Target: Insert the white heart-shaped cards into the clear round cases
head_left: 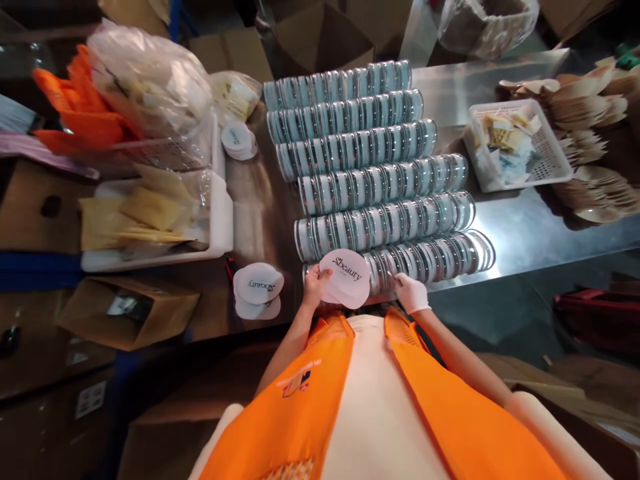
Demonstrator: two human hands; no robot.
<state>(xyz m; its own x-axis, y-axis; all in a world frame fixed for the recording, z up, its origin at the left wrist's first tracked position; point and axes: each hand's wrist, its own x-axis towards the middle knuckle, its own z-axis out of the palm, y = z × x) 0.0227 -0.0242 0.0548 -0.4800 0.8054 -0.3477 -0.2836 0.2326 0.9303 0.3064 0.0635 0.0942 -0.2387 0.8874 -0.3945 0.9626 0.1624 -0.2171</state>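
My left hand (314,285) grips a small stack of round white cards (345,277) printed with "beauty", thumb on top. The cards overlap the left end of the nearest row of clear, silver-rimmed round containers (425,259). At that same row, my right hand (412,292), in a white glove, has its fingers drawn together against the near side. What lies between those fingertips is too small to tell. More round white cards (258,288) lie in a pile left of my left hand.
Several further rows of round containers (350,143) cover the middle of the metal table. Farther left stand another card pile (237,139) and a white crate (220,220) with brown envelopes. A white basket (553,150) with packets and stacked wooden spoons (600,190) are at right.
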